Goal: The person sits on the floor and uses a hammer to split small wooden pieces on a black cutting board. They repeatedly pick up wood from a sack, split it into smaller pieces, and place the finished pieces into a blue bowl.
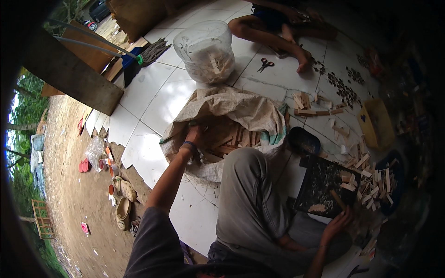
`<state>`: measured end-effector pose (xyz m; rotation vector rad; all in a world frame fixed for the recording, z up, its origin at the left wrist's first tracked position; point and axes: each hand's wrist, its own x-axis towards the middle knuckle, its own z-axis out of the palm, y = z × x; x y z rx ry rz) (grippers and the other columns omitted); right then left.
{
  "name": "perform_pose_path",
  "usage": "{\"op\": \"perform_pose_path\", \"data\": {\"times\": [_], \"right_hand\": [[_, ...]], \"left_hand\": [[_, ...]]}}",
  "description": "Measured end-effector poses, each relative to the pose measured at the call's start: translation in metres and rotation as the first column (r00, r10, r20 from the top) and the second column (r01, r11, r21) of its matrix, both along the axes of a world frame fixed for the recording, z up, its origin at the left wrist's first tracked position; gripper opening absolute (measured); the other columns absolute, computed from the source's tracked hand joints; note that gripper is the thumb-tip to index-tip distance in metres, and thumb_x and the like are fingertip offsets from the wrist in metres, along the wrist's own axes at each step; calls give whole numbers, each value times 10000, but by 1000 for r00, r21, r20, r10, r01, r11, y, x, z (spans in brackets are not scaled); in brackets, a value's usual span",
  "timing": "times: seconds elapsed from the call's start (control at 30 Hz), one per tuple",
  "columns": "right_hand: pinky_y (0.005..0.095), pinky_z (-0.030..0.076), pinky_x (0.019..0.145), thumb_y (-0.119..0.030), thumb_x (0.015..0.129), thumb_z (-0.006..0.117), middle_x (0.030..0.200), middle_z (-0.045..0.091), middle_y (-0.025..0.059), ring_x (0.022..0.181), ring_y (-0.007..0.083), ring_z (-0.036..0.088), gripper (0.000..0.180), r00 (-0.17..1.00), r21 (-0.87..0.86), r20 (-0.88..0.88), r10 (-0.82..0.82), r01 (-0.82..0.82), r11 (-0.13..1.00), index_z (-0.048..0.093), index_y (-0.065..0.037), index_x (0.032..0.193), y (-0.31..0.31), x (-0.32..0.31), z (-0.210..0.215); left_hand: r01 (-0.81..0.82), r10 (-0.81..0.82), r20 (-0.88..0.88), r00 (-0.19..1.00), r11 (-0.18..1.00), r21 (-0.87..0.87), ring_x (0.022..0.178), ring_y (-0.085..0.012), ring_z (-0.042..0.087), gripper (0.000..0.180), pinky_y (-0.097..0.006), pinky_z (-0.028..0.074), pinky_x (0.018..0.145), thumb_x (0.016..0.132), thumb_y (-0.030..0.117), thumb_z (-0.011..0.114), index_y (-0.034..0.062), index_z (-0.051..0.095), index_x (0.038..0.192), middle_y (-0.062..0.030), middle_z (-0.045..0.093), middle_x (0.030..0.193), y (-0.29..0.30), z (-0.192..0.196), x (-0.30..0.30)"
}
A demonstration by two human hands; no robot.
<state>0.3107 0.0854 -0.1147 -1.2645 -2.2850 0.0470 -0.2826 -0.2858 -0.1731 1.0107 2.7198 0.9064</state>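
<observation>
My left hand reaches into an open woven sack full of short wooden sticks; its fingers are partly hidden by the sack's rim, so I cannot tell whether they hold a stick. A dark band circles that wrist. My right hand is low at the right, closed around a thin wooden stick at the near edge of a black tray. My bent knee in grey trousers lies between the two hands.
A pile of cut wooden pieces lies right of the tray. A clear plastic tub stands behind the sack. Another person's legs and scissors are at the back. A yellow container sits right. The tiled floor ends at dirt on the left.
</observation>
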Motion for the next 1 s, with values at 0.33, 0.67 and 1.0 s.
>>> {"op": "perform_pose_path", "data": {"times": [0.33, 0.67, 1.0], "right_hand": [[550, 392, 1087, -234, 1147, 354, 1361, 570, 231, 1291, 417, 529, 391, 999, 31, -24, 21, -20, 999, 556, -22, 1406, 3, 1, -7], [545, 393, 1090, -220, 1147, 360, 1366, 569, 228, 1284, 419, 533, 385, 998, 34, -46, 43, -42, 999, 553, -16, 1409, 6, 2, -10], [532, 409, 1082, -229, 1148, 354, 1383, 567, 231, 1299, 420, 535, 396, 1000, 5, -7, -16, 16, 1000, 549, -15, 1418, 2, 3, -9]], "left_hand": [[-149, 180, 35, 983, 898, -413, 960, -447, 716, 277, -545, 579, 821, 914, 295, 656, 60, 740, 1036, -256, 737, 996, 33, 18, 63], [-279, 271, -67, 960, 937, -209, 948, -448, 714, 316, -551, 575, 820, 919, 271, 653, 40, 703, 1129, -265, 728, 960, 19, -7, 68], [-109, 97, -51, 994, 920, -376, 923, -449, 715, 283, -529, 589, 774, 885, 111, 593, 47, 667, 1151, -259, 704, 1018, 27, -6, 64]]}}
